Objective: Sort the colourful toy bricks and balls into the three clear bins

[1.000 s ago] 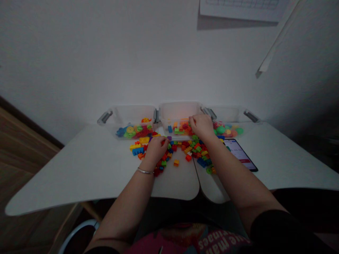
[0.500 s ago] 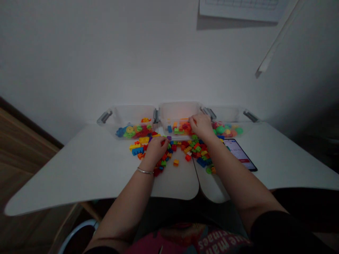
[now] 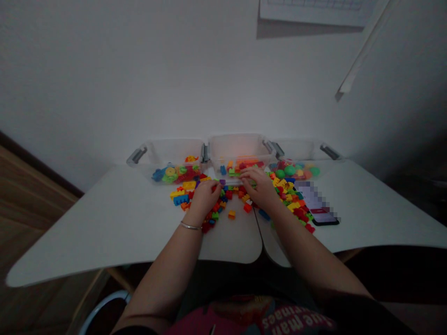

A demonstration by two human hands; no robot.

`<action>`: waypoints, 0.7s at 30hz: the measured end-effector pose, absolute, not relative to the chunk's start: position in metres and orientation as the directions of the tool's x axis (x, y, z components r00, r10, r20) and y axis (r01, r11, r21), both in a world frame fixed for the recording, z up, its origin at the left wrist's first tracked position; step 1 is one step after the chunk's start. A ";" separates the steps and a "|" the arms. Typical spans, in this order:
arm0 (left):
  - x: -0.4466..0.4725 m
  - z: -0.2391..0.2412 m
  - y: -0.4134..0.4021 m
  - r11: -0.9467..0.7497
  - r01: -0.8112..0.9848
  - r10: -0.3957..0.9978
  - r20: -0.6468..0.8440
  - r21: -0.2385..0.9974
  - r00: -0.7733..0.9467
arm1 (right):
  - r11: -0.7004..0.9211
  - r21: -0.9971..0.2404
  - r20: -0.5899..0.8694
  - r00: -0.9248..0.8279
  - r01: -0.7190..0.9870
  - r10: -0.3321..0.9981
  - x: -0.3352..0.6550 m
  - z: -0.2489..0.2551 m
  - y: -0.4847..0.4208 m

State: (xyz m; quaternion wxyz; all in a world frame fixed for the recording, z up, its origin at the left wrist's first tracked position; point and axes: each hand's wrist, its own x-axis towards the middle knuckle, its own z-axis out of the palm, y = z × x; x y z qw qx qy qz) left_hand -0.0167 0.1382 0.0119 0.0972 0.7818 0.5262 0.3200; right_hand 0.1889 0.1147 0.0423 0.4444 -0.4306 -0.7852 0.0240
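Observation:
My left hand (image 3: 208,193) rests over the left part of a pile of plastic building blocks, fingers curled inward. A small purple block (image 3: 222,182) shows right at its fingertips; whether it is gripped I cannot tell. Over the pile's middle, just in front of the centre bin (image 3: 240,144), is my right hand (image 3: 259,186). Its fingers stretch forward and apart, with no block visible in them. Around both hands lie loose blocks, among them a blue block (image 3: 180,199), a yellow block (image 3: 189,185) and an orange block (image 3: 231,214). Red and orange blocks (image 3: 249,164) lie inside the centre bin.
A left clear bin (image 3: 174,151) holds blue, green and red pieces; a right clear bin (image 3: 296,150) holds green and orange rounded pieces. A phone (image 3: 319,204) lies right of the pile. The white table (image 3: 115,223) has a seam near its middle, and a wall stands behind.
My right hand has come back from above the centre bin, toward me and slightly left, down to the pile. It uncovers blocks on the right. My left hand stays in place.

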 end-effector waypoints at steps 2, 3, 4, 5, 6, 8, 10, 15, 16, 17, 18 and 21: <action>-0.016 0.012 0.138 -0.423 0.764 0.886 0.399 0.486 0.237 | 0.592 -0.419 0.612 -0.268 0.689 0.744 0.185 0.030 0.107; -0.016 0.012 0.138 -0.422 0.766 0.886 0.400 0.485 0.234 | 0.571 -0.403 0.580 -0.283 0.715 0.764 0.183 0.025 0.104; -0.016 0.012 0.138 -0.422 0.765 0.886 0.401 0.486 0.234 | 0.547 -0.377 0.548 -0.296 0.748 0.782 0.181 0.021 0.102; -0.016 0.012 0.138 -0.423 0.764 0.886 0.401 0.488 0.234 | 0.519 -0.343 0.517 -0.304 0.783 0.800 0.180 0.019 0.099; -0.016 0.012 0.138 -0.425 0.761 0.885 0.400 0.490 0.237 | 0.491 -0.307 0.488 -0.308 0.815 0.817 0.178 0.017 0.097; -0.016 0.011 0.138 -0.425 0.758 0.886 0.398 0.495 0.238 | 0.445 -0.239 0.440 -0.312 0.863 0.842 0.175 0.014 0.094; -0.017 0.010 0.139 -0.421 0.757 0.889 0.395 0.500 0.233 | 0.416 -0.195 0.403 -0.314 0.888 0.860 0.173 0.013 0.092; -0.018 0.009 0.139 -0.425 0.754 0.887 0.395 0.501 0.237 | 0.368 -0.171 0.391 -0.280 0.914 0.877 0.169 0.006 0.091; -0.018 0.010 0.139 -0.426 0.755 0.888 0.393 0.499 0.240 | 0.362 -0.173 0.399 -0.271 0.916 0.876 0.169 0.005 0.091; -0.018 0.010 0.138 -0.425 0.756 0.888 0.390 0.498 0.242 | 0.355 -0.174 0.408 -0.261 0.918 0.875 0.170 0.004 0.091; -0.018 0.011 0.138 -0.424 0.757 0.889 0.387 0.497 0.243 | 0.348 -0.173 0.416 -0.252 0.921 0.874 0.170 0.003 0.091; -0.017 0.013 0.137 -0.419 0.758 0.892 0.382 0.500 0.240 | 0.333 -0.149 0.423 -0.245 0.931 0.873 0.170 0.002 0.092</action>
